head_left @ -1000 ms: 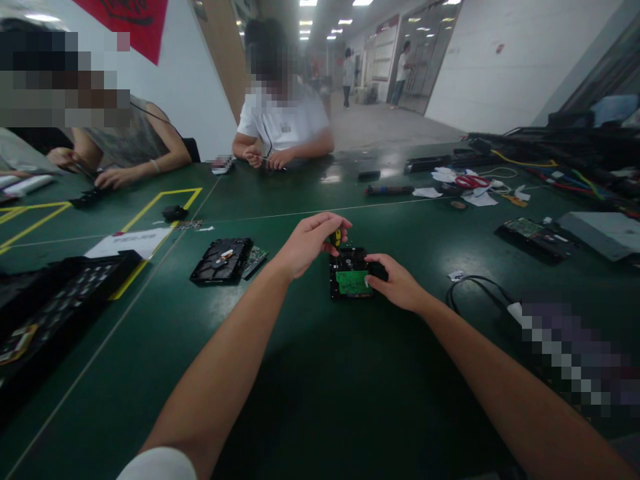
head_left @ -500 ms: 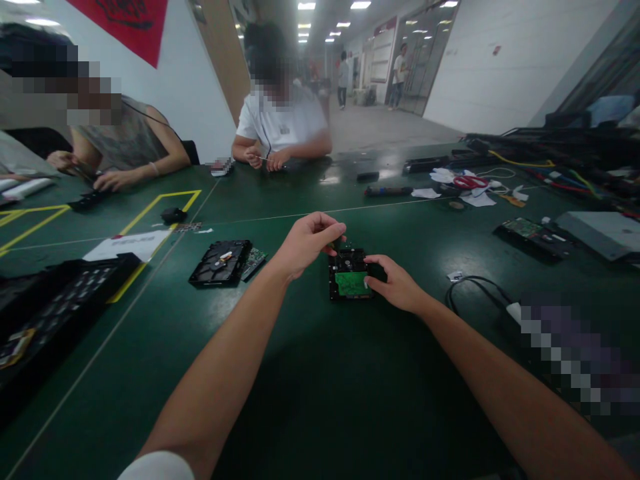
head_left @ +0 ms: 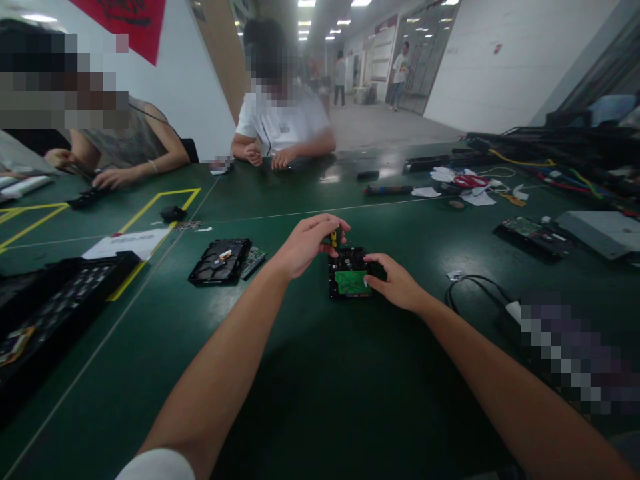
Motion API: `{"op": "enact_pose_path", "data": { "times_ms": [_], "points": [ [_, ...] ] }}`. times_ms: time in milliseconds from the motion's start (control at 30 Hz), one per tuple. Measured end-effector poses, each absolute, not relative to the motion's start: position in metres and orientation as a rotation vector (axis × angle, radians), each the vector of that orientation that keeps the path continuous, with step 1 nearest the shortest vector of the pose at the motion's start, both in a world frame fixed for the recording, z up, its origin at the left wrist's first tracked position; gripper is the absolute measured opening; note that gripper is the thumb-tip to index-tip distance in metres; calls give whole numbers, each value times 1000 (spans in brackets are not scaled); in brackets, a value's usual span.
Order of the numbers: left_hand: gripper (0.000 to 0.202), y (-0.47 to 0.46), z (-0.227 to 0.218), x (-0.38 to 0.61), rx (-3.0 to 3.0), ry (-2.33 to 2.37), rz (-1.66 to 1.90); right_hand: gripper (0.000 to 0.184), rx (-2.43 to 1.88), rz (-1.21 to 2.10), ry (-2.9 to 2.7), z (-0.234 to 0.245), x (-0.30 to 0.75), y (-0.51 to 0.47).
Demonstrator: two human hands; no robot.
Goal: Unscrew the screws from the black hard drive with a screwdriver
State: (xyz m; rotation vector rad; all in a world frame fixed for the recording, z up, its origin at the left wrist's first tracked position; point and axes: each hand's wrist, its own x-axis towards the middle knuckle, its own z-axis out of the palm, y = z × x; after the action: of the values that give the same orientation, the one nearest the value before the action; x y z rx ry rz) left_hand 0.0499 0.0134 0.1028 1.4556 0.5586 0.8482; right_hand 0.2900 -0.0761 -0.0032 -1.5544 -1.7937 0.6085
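Observation:
A black hard drive point(head_left: 356, 257) with a green circuit board point(head_left: 353, 283) facing up lies flat on the green table in front of me. Over its far left corner, my left hand point(head_left: 316, 241) is closed around the yellow and black handle of a screwdriver point(head_left: 334, 237); the fingers hide most of the tool, and its tip is too small to make out. My right hand point(head_left: 394, 283) grips the drive's right edge, thumb near the board and fingers at the far right corner.
Left of my hand lie another hard drive point(head_left: 220, 261) and a loose circuit board point(head_left: 253, 263). A black tray point(head_left: 75, 293) stands at far left. Rightward are a cable point(head_left: 475, 279), a drive with exposed board point(head_left: 533, 237) and a grey metal box point(head_left: 603, 233). Two people sit across the table.
My left hand's fingers have shifted and opened slightly around the screwdriver, so its yellow handle shows now. The right hand and the hard drive have stayed in place.

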Motion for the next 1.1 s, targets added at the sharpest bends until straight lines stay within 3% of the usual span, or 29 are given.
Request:
{"op": "enact_pose_path", "data": {
  "times_ms": [433, 1100],
  "points": [
    [32, 11, 102, 52, 1586, 669, 931, 44, -1556, 626, -1804, -5, 292, -75],
    [26, 17, 99, 51, 1479, 563, 924, 44, -1549, 636, -1788, -3, 291, -75]
  ]
}}
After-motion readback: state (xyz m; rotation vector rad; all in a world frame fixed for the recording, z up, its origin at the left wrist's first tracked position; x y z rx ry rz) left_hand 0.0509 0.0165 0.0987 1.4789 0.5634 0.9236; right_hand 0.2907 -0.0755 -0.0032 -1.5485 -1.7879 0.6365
